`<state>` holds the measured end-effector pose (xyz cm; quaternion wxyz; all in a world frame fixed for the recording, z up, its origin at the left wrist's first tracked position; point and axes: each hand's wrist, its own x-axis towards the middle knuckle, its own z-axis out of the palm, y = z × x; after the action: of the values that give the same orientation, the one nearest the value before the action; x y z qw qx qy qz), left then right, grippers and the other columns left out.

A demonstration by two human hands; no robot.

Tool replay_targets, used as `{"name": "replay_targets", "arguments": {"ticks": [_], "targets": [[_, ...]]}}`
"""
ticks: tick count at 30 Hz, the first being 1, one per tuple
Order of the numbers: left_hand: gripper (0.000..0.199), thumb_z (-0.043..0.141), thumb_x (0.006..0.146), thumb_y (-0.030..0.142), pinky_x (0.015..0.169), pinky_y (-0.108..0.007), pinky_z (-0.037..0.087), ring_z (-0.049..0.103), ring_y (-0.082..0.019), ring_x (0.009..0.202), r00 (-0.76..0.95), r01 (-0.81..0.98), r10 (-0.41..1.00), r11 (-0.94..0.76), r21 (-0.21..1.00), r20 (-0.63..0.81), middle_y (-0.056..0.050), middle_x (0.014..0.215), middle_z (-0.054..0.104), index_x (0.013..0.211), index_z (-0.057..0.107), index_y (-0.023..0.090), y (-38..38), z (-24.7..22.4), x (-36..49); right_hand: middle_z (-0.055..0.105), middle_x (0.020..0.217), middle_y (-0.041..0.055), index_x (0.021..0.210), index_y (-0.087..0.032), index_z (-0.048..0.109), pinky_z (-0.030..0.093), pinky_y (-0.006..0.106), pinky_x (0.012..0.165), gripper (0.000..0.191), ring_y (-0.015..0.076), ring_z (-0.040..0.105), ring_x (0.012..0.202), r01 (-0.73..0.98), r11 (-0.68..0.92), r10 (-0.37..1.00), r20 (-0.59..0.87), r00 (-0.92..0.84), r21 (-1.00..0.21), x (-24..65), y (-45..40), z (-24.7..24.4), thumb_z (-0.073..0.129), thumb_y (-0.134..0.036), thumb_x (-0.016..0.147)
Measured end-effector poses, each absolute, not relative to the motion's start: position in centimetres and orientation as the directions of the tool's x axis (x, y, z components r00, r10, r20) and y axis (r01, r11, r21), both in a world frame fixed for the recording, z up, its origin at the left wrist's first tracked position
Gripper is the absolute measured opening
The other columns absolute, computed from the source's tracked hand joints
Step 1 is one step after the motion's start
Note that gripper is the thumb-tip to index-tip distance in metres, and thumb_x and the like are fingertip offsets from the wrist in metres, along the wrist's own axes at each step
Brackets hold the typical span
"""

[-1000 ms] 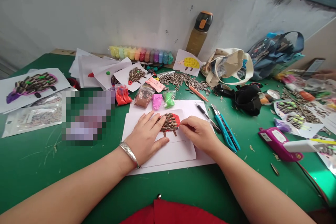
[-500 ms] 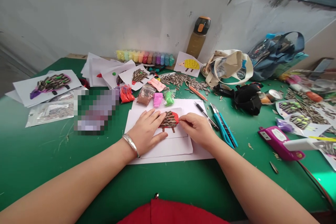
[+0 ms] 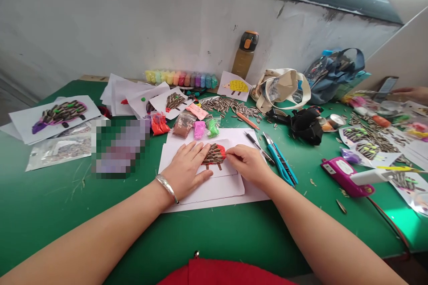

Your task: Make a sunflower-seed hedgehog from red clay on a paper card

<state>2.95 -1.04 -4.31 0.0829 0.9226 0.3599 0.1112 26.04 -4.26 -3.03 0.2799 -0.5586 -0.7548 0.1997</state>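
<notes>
A hedgehog picture [image 3: 214, 154] made of striped seeds with a red clay head lies on white paper sheets [image 3: 214, 192] in front of me. My left hand [image 3: 189, 170] lies flat with fingers spread on the paper, its fingertips at the left side of the seed body. The thumb and index finger of my right hand [image 3: 245, 162] are pinched together at the right edge of the red head. Whatever sits between those fingertips is too small to make out. Small bags of brown [image 3: 185, 124], purple [image 3: 199, 129] and green clay [image 3: 213, 127] lie just behind the paper.
Blue-handled cutting tools [image 3: 282, 164] and a pen [image 3: 260, 148] lie right of my right hand. Behind are a seed pile [image 3: 222, 105], a bottle [image 3: 245, 55] and bags [image 3: 284, 89]. A magenta device [image 3: 346, 178] lies right. Another person's hand [image 3: 413, 94] shows at far right.
The camera view has shifted to the right, and another person's hand has come into view at the right edge. My two hands keep nearly the same place on the picture.
</notes>
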Motion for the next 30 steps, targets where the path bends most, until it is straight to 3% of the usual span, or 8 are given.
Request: {"name": "replay_targets", "arguments": {"ticks": [4,7,14,18,22,26,30], "targets": [[0.062,0.049,0.093,0.046,0.110,-0.058,0.029,0.035,-0.036,0.136,0.718,0.622,0.671,-0.738,0.261,0.188,-0.018,0.143,0.047,0.145,0.037,0.013,-1.0,-4.3,2.8,0.068,0.082,0.0010,0.083,-0.021,0.068,0.041,0.025,0.070,0.020,0.0152,0.060,0.078,0.855,0.205,0.975,0.175,-0.137,-0.476,27.3,-3.5,-0.9,0.049,-0.019,0.090],[0.061,0.051,0.092,0.043,0.109,-0.059,0.031,0.037,-0.037,0.134,0.710,0.621,0.672,-0.739,0.262,0.211,-0.017,0.141,0.049,0.145,0.038,0.015,-1.1,-4.4,2.7,0.068,0.086,0.0028,0.079,-0.022,0.067,0.039,0.026,0.067,0.022,0.0173,0.060,0.080,0.978,0.023,0.997,0.074,-0.008,-0.205,29.3,-1.2,1.3,0.048,-0.021,0.089],[0.062,0.056,0.090,0.040,0.110,-0.059,0.030,0.037,-0.038,0.133,0.705,0.615,0.671,-0.739,0.275,0.228,-0.016,0.139,0.050,0.145,0.039,0.016,-1.1,-4.7,2.4,0.066,0.083,0.0121,0.079,-0.017,0.066,0.032,0.029,0.061,0.016,0.0230,0.058,0.078,0.992,-0.128,0.991,0.049,0.128,0.008,31.9,6.3,0.5,0.050,-0.015,0.084],[0.063,0.055,0.091,0.041,0.109,-0.060,0.030,0.037,-0.038,0.133,0.709,0.620,0.672,-0.739,0.265,0.214,-0.015,0.140,0.049,0.146,0.037,0.016,-1.1,-4.6,2.4,0.066,0.085,0.0132,0.079,-0.017,0.065,0.030,0.029,0.059,0.015,0.0234,0.058,0.077,0.992,-0.124,0.992,0.020,0.124,0.032,31.5,7.3,-1.1,0.051,-0.013,0.080],[0.062,0.055,0.091,0.040,0.109,-0.059,0.031,0.038,-0.037,0.133,0.712,0.613,0.662,-0.749,0.251,0.234,-0.014,0.140,0.050,0.146,0.037,0.017,-1.1,-4.8,2.3,0.066,0.085,0.0074,0.079,-0.021,0.065,0.032,0.027,0.060,0.014,0.0209,0.058,0.081,0.998,-0.058,0.998,-0.004,0.058,-0.011,32.0,5.2,-0.4,0.052,-0.014,0.078],[0.061,0.054,0.092,0.039,0.109,-0.059,0.031,0.038,-0.037,0.133,0.713,0.606,0.651,-0.759,0.240,0.259,-0.014,0.141,0.050,0.146,0.036,0.018,-1.0,-4.9,2.2,0.068,0.080,0.0028,0.076,-0.023,0.068,0.036,0.026,0.061,0.011,0.0183,0.059,0.075,0.998,-0.029,0.997,-0.078,0.024,-0.061,33.6,3.7,0.4,0.057,-0.025,0.079],[0.062,0.055,0.091,0.040,0.109,-0.059,0.032,0.039,-0.037,0.133,0.712,0.606,0.658,-0.752,0.258,0.244,-0.014,0.141,0.050,0.146,0.036,0.018,-1.1,-4.9,2.2,0.070,0.101,0.0073,0.099,-0.021,0.070,0.042,0.027,0.070,0.025,0.0214,0.062,0.090,0.989,-0.134,0.990,-0.042,0.131,-0.066,35.4,5.8,0.5,0.050,-0.026,0.085]]}}
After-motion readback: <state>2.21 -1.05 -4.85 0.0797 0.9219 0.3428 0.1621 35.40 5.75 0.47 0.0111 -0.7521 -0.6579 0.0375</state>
